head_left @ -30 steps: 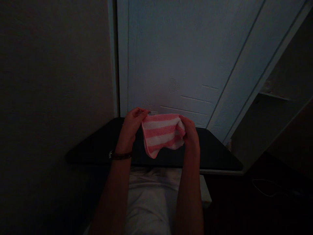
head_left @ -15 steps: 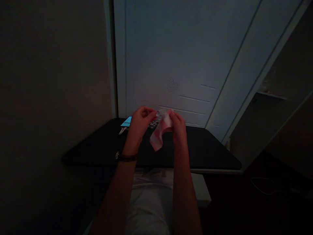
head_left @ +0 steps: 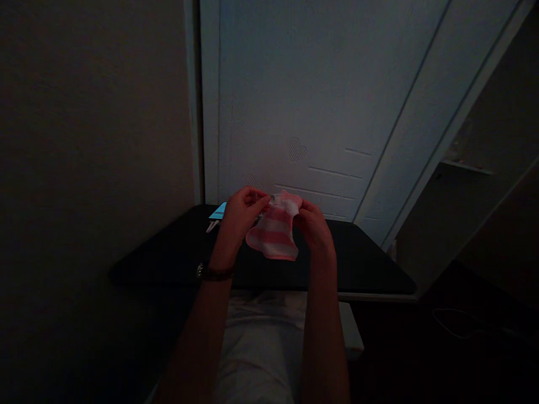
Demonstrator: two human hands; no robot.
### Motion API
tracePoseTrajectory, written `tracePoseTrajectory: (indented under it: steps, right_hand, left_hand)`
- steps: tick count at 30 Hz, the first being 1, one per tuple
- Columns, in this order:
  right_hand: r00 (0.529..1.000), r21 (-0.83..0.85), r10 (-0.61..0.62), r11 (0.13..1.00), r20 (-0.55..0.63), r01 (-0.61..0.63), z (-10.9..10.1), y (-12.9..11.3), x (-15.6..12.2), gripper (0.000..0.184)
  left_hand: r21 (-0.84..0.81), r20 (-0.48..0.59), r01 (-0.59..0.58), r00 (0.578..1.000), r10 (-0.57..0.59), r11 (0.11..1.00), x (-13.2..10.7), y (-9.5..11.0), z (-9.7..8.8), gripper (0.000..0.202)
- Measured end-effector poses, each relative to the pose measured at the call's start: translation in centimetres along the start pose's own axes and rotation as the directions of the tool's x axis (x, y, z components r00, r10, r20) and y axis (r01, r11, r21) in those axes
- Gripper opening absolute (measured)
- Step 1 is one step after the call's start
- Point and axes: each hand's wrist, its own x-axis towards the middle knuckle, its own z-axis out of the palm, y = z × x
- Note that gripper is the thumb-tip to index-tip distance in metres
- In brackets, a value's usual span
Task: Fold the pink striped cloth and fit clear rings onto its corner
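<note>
A small pink-and-white striped cloth (head_left: 273, 235) hangs between my two hands above a dark table (head_left: 168, 258). My left hand (head_left: 240, 216) pinches its upper left edge; a dark band circles that wrist. My right hand (head_left: 314, 230) grips the upper right edge with the fingers closed. The cloth droops in a loose fold below both hands, clear of the tabletop.
A light blue flat item (head_left: 219, 211) and a small pale object (head_left: 211, 225) lie on the table's far left, behind my left hand. A pale door (head_left: 320, 101) with heart cut-outs stands behind the table. A dark wall closes the left side; a shelf (head_left: 467, 165) sits right.
The cloth was spread wide a second ago, then bunched in my right hand, and now hangs partly opened between both hands. The hands moved closer together.
</note>
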Motion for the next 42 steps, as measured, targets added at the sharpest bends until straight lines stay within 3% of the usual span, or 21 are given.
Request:
tracePoseTrajectory:
  steps: [7,15,19,24,28,34,42]
  right_hand:
    - [1.0,0.04,-0.009,0.999,-0.012,0.009,0.7,-0.1,-0.3,0.024]
    - [0.989,-0.133,-0.138,0.982,-0.042,0.132,2.1,0.0,-0.2,0.033]
    - [0.98,-0.208,-0.182,0.965,-0.085,0.161,2.4,-0.3,-0.5,0.035]
    - [0.957,-0.264,-0.228,0.948,-0.178,0.176,2.3,-0.1,-0.5,0.038]
    - [0.954,-0.308,-0.225,0.938,-0.197,0.157,1.7,0.1,-0.2,0.043]
    - [0.916,-0.387,-0.305,0.902,-0.26,0.19,1.6,-0.2,-0.1,0.045]
    - [0.834,-0.598,-0.502,0.748,-0.227,0.287,2.8,-1.1,-1.0,0.04]
  left_hand:
    - [0.01,0.058,-0.024,0.998,0.024,1.0,-0.1,-0.1,0.4,0.018]
    - [0.089,0.105,-0.114,0.989,0.104,0.99,-0.6,1.3,1.1,0.017]
    - [0.151,0.192,-0.184,0.969,0.154,0.971,-1.0,2.0,0.9,0.019]
    - [0.379,0.217,-0.337,0.938,0.271,0.862,-1.5,3.1,1.3,0.013]
    - [0.453,0.271,-0.429,0.901,0.338,0.781,-1.9,3.8,1.8,0.008]
    - [0.485,0.287,-0.417,0.906,0.311,0.769,-2.0,3.8,2.1,0.009]
    - [0.582,0.228,-0.385,0.923,0.31,0.716,-1.6,3.4,1.6,0.02]
